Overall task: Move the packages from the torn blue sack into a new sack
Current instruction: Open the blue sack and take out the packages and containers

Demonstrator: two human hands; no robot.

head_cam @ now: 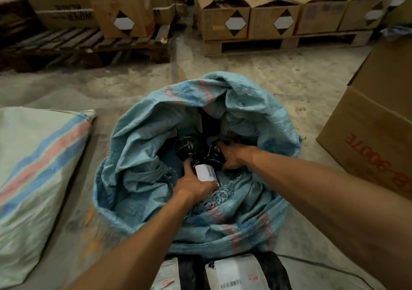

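A black-wrapped package (206,169) with a white label is gripped by the left hand (194,184) at frame centre, deep in the blue sack (142,156); a second dark bundle (215,154) is clutched by the right hand (231,156). Frayed threads (223,195) just below could get snagged, so the tear might be widened.

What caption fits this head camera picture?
Both hands, left and right, grip black plastic-wrapped packages inside the crumpled blue woven sack.
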